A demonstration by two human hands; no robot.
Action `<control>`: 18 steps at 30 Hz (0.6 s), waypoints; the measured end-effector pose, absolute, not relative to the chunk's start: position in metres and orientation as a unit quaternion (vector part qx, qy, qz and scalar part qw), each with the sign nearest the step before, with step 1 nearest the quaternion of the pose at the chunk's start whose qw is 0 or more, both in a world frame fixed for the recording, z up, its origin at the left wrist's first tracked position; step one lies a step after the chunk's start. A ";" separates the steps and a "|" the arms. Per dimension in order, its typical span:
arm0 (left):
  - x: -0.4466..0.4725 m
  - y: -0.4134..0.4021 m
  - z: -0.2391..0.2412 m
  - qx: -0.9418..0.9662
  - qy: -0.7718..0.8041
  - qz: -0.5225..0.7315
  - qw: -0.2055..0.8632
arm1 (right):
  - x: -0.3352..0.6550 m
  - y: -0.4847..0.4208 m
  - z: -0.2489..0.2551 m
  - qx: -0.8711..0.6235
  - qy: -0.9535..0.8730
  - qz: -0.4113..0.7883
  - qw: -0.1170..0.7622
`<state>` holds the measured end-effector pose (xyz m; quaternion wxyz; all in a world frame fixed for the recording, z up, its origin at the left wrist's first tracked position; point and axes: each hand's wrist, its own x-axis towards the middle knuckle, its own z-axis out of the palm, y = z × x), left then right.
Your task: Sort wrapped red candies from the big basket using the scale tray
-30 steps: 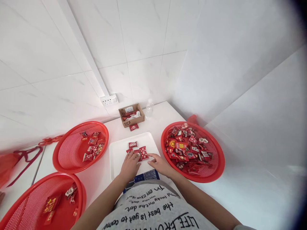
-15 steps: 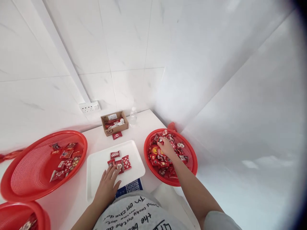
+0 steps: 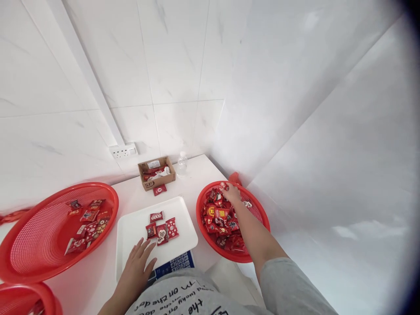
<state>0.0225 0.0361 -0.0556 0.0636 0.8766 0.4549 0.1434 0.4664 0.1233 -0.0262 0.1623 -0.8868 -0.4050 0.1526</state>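
Observation:
My left hand [image 3: 138, 264] lies open with fingers spread over the near left part of a white tray [image 3: 131, 227]. Just beyond its fingertips are several red wrapped candies on the tray, among them a small packet [image 3: 151, 230], a larger one with white lettering [image 3: 162, 234] and a dotted one [image 3: 172, 228]. My right hand [image 3: 232, 194] reaches into the far side of a red mesh basket [image 3: 263, 221] heaped with red candies. Its fingers are bent together at a red wrapped candy with a round pale mark [image 3: 223, 186]. My palm hides part of the pile.
A larger red basket [image 3: 29, 236] with some candies stands left, another red basket [image 3: 46, 293] nearer. A cardboard box [image 3: 159, 180] of packets, a red packet [image 3: 159, 190] and a clear bottle [image 3: 182, 164] are behind the tray. A blue keypad [image 3: 177, 264] sits under its front edge.
My right hand has moved farther back in the basket, to the candy near its far rim. My left hand has drawn back from the candies on the tray, uncovering them.

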 end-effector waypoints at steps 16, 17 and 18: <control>0.024 0.038 -0.052 0.877 0.453 0.127 0.093 | 0.427 0.110 -0.036 -0.837 -0.520 0.104 0.135; 0.024 0.038 -0.051 0.877 0.453 0.130 0.097 | 0.427 0.109 -0.037 -0.839 -0.517 0.100 0.135; 0.024 0.038 -0.050 0.876 0.452 0.132 0.101 | 0.427 0.109 -0.037 -0.841 -0.514 0.097 0.136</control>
